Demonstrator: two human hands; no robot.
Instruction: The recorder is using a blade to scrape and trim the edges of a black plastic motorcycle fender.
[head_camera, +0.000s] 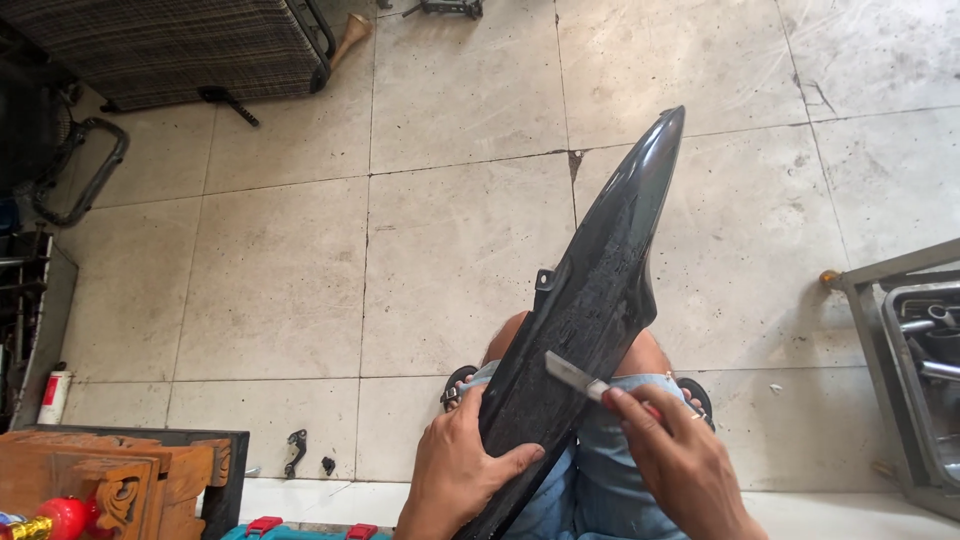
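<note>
A long, glossy black plastic body panel (610, 270) rests across my lap, its pointed tip aimed up and away toward the tiled floor. My left hand (460, 470) grips the panel's lower end from the left side. My right hand (680, 460) holds a thin metal blade (572, 374), and the blade's flat end lies against the panel's surface near its lower middle. My knees in blue denim shorts show beneath the panel.
Pale stone floor tiles (270, 280) fill most of the view. A carved wooden piece (120, 485) and a red and white can (55, 395) sit at lower left. A grey metal frame (900, 330) stands at right. A woven seat (180, 45) lies at the top left.
</note>
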